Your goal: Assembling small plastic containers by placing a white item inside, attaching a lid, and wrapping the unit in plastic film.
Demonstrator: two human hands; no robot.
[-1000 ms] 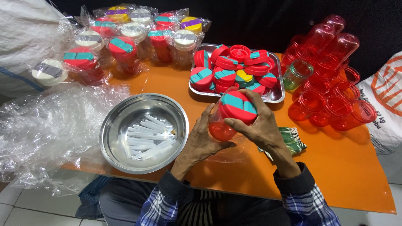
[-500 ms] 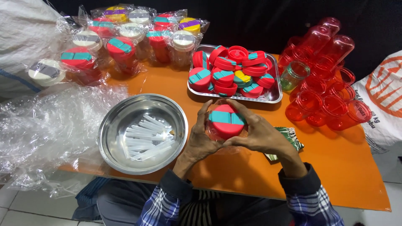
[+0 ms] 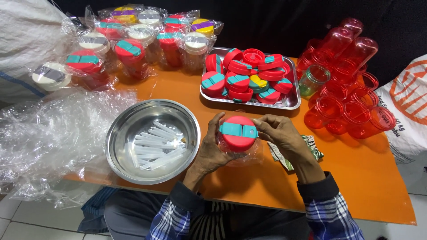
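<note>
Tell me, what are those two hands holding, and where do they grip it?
A red-lidded cup: the left hand wraps its side, and the right hand pinches the lid's edge by the teal flap.

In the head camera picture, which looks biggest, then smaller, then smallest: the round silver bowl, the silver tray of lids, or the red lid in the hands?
1. Round silver bowl, largest.
2. Silver tray, somewhat smaller, though it sits farther from the camera, so the two may really be closer in size.
3. Red lid with the teal strap, held between left hand and right hand, clearly smallest.
</note>
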